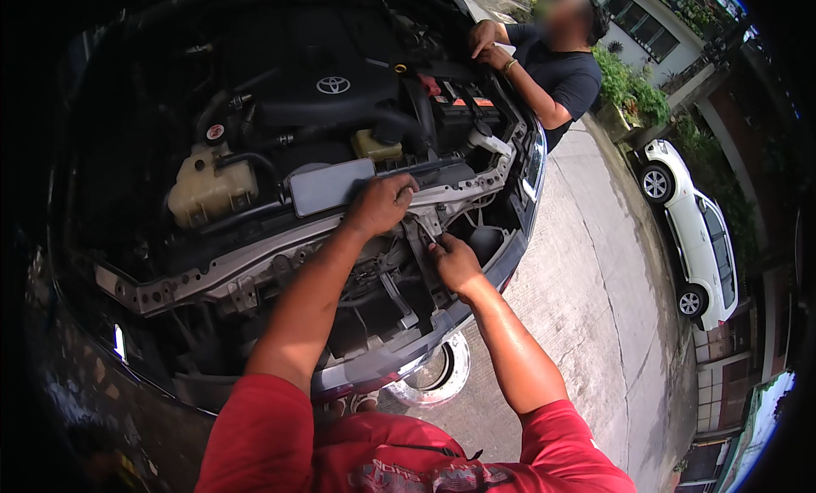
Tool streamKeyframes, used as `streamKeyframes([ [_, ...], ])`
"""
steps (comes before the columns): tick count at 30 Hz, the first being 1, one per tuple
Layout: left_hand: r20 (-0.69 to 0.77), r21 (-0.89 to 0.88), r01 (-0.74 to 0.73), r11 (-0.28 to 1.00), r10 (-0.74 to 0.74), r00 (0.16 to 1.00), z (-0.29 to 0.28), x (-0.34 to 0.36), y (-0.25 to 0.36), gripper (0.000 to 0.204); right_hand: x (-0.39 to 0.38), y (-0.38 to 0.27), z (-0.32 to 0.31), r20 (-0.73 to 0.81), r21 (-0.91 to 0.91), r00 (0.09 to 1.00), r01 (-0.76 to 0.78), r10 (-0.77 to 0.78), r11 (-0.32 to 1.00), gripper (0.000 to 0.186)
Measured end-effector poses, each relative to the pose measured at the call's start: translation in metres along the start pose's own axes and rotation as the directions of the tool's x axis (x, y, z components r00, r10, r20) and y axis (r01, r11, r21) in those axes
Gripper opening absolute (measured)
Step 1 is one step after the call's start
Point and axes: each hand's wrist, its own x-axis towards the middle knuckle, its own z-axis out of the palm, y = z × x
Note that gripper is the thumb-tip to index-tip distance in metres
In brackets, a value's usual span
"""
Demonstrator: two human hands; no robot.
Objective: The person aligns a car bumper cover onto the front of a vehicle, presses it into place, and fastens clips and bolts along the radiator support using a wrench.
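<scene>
An open engine bay lies before me, with a bare metal crossmember (229, 266) running along its front. My left hand (382, 206) rests at the crossmember's top edge, fingers curled; what they hold, if anything, is hidden. Just below and to the right, my right hand (455, 262) is closed, thumb against fingers, beside an upright metal brace (422, 253). A thin, light metal piece shows at its fingertips, too small to name. Left of my left hand, a flat whitish rectangular panel (331, 187), perhaps a phone or tray, lies over the crossmember's rear edge.
A yellowed plastic reservoir (212, 185), a black engine cover (319, 68) and a battery (466, 104) fill the bay. Another person (561, 68) leans at its right side. A tire (438, 372) lies below the bumper (382, 365). A white car (693, 229) stands across the concrete.
</scene>
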Motion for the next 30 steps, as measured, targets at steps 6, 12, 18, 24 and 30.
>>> streamKeyframes([
  [6, -0.015, -0.009, -0.003, 1.0, 0.003, 1.0, 0.002, 0.0, -0.003, 0.016, -0.023, -0.03, 0.019, 0.241, 0.661, 0.899, -0.427, 0.365, 0.617, 0.029],
  [12, 0.043, -0.017, 0.006, 1.0, -0.005, 0.999, 0.013, 0.01, 0.006, 0.015, -0.027, -0.044, 0.046, 0.119, 0.816, 0.922, -0.301, 0.367, 0.494, 0.021],
  [18, 0.013, -0.204, 0.217, 0.955, -0.219, 0.976, -0.001, 0.01, 0.0, 0.018, -0.024, -0.047, -0.007, 0.371, 0.863, 0.928, -0.361, 0.04, 0.353, 0.012],
  [24, 0.331, -0.763, 0.592, 0.26, -0.63, 0.702, -0.068, -0.076, 0.067, 0.039, -0.088, -0.015, -0.053, 0.156, 0.981, 0.926, -0.105, -0.343, 0.163, 0.022],
  [30, 0.096, -0.888, 0.387, 0.248, -0.724, 0.683, -0.13, -0.253, 0.136, 0.029, -0.134, 0.018, -0.059, 0.245, 0.961, 0.902, -0.177, -0.355, 0.213, 0.029],
])
